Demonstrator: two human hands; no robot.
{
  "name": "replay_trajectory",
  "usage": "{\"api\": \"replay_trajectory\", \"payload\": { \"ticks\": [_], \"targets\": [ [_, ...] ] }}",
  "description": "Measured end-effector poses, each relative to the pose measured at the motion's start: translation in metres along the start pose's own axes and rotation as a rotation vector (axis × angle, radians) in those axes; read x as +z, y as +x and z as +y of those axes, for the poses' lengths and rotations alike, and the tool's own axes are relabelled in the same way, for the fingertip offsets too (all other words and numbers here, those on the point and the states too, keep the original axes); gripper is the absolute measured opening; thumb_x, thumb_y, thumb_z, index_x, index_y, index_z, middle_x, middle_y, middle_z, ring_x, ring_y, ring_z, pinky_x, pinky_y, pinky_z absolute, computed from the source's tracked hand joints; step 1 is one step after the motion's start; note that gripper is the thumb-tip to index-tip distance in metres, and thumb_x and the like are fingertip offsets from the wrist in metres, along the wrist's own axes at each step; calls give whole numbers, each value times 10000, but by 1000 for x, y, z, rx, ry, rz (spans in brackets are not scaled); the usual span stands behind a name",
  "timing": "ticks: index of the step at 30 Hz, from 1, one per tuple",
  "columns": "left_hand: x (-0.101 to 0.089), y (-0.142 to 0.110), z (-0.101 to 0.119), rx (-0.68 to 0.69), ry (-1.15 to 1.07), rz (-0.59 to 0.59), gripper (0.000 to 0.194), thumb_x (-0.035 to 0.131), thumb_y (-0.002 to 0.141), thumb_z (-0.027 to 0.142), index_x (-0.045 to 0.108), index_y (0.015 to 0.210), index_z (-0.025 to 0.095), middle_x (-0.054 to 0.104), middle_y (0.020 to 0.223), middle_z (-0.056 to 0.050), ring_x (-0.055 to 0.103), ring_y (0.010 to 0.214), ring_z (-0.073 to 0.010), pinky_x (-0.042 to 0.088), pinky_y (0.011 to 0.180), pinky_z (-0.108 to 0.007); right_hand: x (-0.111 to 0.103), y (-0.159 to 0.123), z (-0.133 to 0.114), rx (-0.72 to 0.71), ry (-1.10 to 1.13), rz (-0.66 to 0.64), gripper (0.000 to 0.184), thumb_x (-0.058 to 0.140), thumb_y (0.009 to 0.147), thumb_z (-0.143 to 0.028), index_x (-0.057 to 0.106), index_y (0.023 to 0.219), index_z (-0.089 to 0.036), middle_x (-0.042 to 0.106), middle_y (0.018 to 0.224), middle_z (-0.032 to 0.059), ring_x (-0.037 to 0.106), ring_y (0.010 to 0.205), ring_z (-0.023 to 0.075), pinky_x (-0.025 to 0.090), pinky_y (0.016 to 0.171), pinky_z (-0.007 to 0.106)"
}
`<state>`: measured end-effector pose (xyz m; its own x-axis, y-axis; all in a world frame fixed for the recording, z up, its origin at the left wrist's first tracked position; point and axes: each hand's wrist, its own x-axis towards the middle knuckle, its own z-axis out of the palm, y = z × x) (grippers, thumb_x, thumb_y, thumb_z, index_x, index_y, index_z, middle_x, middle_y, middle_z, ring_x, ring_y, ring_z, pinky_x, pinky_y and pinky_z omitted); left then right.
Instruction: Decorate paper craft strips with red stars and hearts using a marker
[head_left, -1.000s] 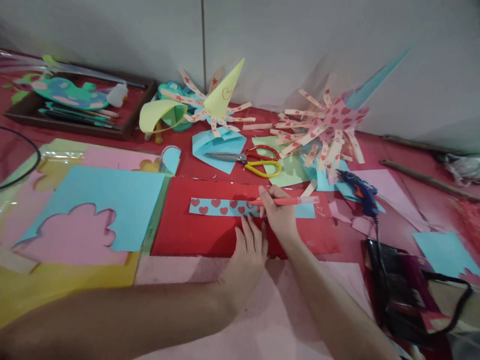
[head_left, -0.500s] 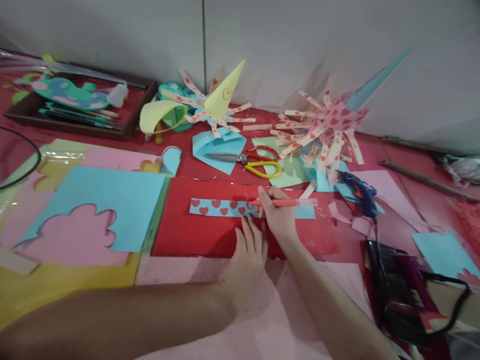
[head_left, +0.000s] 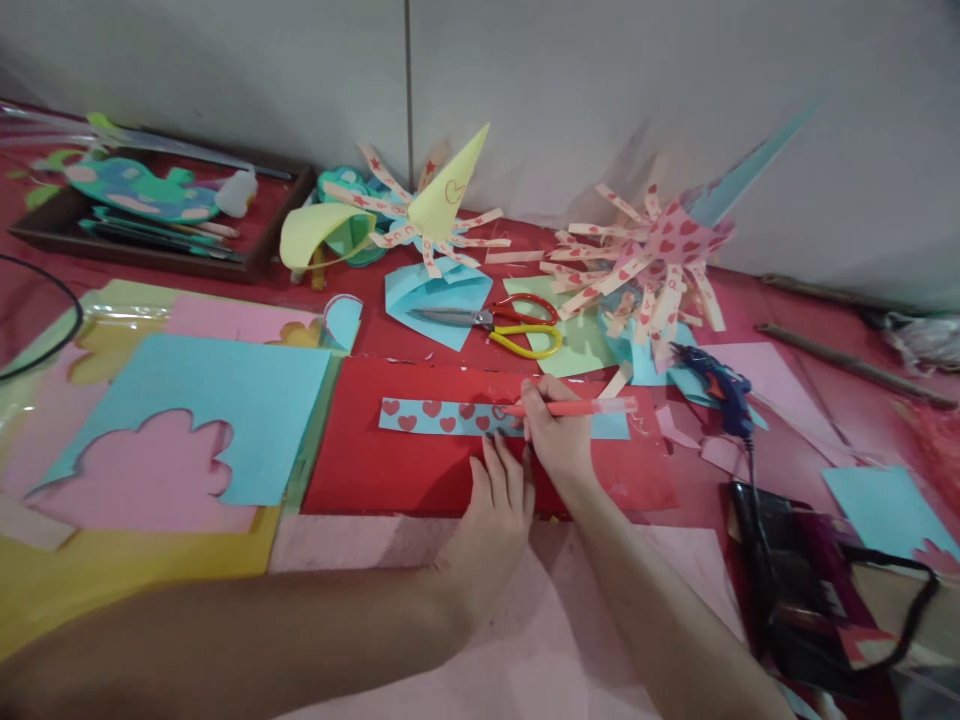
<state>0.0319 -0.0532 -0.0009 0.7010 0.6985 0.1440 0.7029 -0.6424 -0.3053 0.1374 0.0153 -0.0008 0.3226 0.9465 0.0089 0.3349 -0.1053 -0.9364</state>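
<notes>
A light-blue paper strip (head_left: 427,423) with red hearts along its left part lies flat on a red board (head_left: 390,475). My right hand (head_left: 556,430) pinches a red pen (head_left: 577,407), its tip on an outlined heart near the strip's middle. The strip's right end shows bare blue past my hand. With fingers stretched out, my left hand (head_left: 499,500) rests on the board, fingertips at the strip's lower edge. Scissors (head_left: 491,318) with one red and one yellow handle lie open behind the board.
Paper cone crafts with curled strips, one yellow (head_left: 446,195) and one pink (head_left: 675,240), stand along the wall. A glue gun (head_left: 716,385) lies to the right, above a black bag (head_left: 787,590). Cut blue paper (head_left: 247,400) and a brown tray (head_left: 255,255) are at left.
The pen tip has shifted slightly at the same outlined heart, my right hand moving only a little with it. My left hand stays put.
</notes>
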Motion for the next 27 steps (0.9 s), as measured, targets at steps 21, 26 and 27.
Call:
{"api": "replay_trajectory", "payload": {
  "ticks": [21, 26, 27],
  "targets": [
    [-1, 0, 1, 17, 43, -35, 409, 325, 825, 165, 545, 1151, 51, 580, 1168, -221, 552, 1082, -305, 479, 853, -414, 0, 0, -1, 4, 12, 1, 333, 470, 807, -270, 319, 516, -210, 382, 409, -84, 515, 426, 86, 365, 422, 188],
    [0, 1, 0, 21, 45, -32, 415, 334, 822, 179, 541, 1152, 36, 581, 1161, -228, 553, 1079, -308, 482, 849, -411, -1, 1, -1, 30, 63, -6, 344, 484, 814, -317, 331, 523, -215, 368, 371, -89, 505, 409, 94, 393, 444, 201],
    [0, 1, 0, 22, 50, -33, 416, 337, 821, 185, 542, 1150, 34, 582, 1159, -229, 553, 1078, -311, 482, 848, -411, -1, 2, -1, 29, 72, -11, 349, 490, 815, -336, 338, 525, -215, 374, 366, -89, 495, 404, 93, 403, 457, 206]
  ]
}}
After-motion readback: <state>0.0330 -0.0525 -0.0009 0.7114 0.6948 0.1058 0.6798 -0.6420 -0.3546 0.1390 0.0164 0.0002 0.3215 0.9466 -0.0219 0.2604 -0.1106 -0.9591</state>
